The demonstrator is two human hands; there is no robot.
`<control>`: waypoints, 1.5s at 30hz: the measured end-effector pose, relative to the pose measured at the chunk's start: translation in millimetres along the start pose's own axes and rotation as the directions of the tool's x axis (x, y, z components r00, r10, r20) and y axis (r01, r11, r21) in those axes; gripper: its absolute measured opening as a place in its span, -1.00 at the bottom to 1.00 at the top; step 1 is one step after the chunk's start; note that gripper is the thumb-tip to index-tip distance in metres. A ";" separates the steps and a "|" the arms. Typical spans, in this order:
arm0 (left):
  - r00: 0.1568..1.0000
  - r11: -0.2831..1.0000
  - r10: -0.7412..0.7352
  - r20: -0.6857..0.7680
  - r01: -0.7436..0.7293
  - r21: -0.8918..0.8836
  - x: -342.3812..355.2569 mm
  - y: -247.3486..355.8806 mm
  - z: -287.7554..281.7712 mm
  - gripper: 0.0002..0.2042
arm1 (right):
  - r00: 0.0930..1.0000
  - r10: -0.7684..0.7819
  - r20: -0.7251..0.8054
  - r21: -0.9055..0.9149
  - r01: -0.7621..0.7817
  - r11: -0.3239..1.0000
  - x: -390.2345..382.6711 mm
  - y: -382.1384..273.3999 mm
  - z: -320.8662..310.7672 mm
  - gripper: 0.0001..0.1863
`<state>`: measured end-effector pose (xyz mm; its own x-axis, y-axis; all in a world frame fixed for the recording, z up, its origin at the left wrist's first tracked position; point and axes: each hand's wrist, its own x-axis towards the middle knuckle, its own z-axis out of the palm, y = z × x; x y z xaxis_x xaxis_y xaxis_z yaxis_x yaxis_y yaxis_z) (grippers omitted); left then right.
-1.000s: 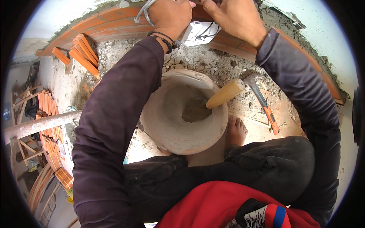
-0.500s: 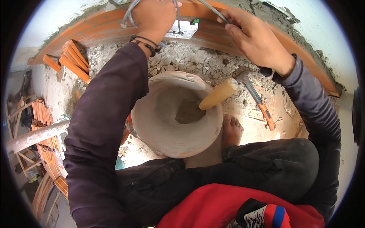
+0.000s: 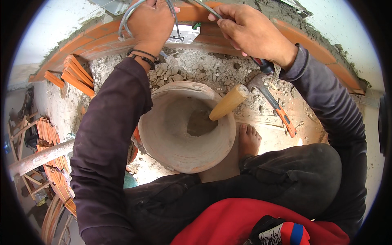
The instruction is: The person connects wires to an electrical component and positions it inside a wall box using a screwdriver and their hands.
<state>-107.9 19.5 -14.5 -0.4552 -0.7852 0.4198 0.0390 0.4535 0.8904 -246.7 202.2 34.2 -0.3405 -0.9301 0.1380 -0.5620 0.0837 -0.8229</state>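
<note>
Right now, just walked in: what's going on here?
The person's right hand pinches a thin grey cable near a white rectangular box at the orange brick wall; a black-and-red handle shows beneath that hand. The left hand is at some grey cable loops, partly cut off by the upper edge. Below, a pale round bucket stands with a tan wooden handle slanting out of it; a hammer with an orange-and-black grip lies to its right.
</note>
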 end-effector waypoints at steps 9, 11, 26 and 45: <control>1.000 0.998 -0.008 -0.024 0.010 0.065 0.4 6.0 2.0 -0.91 | 0.999 0.033 0.013 0.014 -0.033 0.999 3.2 -2.6 5.2 -0.84; 0.999 0.997 0.019 -0.026 -0.018 0.071 0.3 3.5 1.0 -0.91 | 0.999 0.039 0.018 0.019 -0.039 0.999 2.8 -1.9 5.6 -0.84; 0.998 0.976 0.060 -0.032 -0.052 0.212 -1.1 8.4 2.2 -0.92 | 0.995 0.086 0.047 0.042 -0.088 0.995 4.2 5.8 0.5 -0.84; 1.000 0.997 0.018 0.019 -0.020 0.080 -1.9 10.9 1.2 -0.87 | 0.987 0.120 0.104 0.077 -0.129 0.989 13.4 11.3 -1.5 -0.83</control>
<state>-107.7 26.4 -5.8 -0.4715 -0.7685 0.4327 -0.0229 0.5011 0.8651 -258.8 191.2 27.6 -0.3254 -0.9454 -0.0201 -0.4538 0.1748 -0.8738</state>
